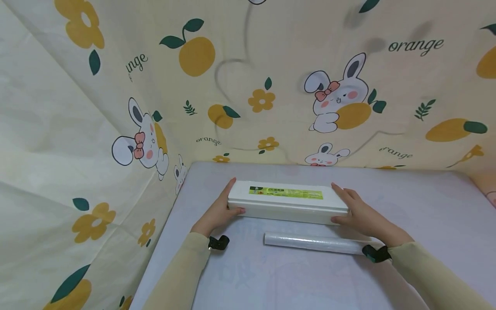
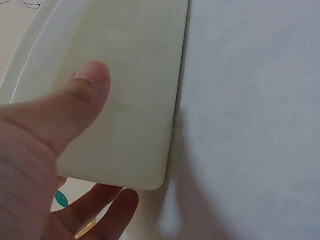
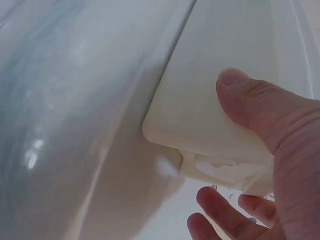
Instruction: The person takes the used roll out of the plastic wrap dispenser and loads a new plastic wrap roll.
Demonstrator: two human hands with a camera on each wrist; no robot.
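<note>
A long white box [image 1: 288, 212] with a yellow-green label [image 1: 286, 192] on its lid lies across the table. At its left end my left hand [image 1: 218, 213] grips it, the thumb [image 2: 95, 82] on the front face and the other fingers around the end. My right hand [image 1: 366, 216] holds the opposite end in the same way, its thumb [image 3: 237, 90] against the front. Closer to me lies a roll of clear plastic film [image 1: 310, 243], its right end partly behind the right wrist's black camera. In the right wrist view the glossy film [image 3: 55, 130] fills the left side.
The white-covered table [image 1: 248, 280] meets a cream curtain [image 1: 286, 56] printed with rabbits and oranges at the back. Another stretch of this cloth [image 1: 46, 150] hangs along the left edge. Black wrist cameras [image 1: 219, 243] sit on both wrists.
</note>
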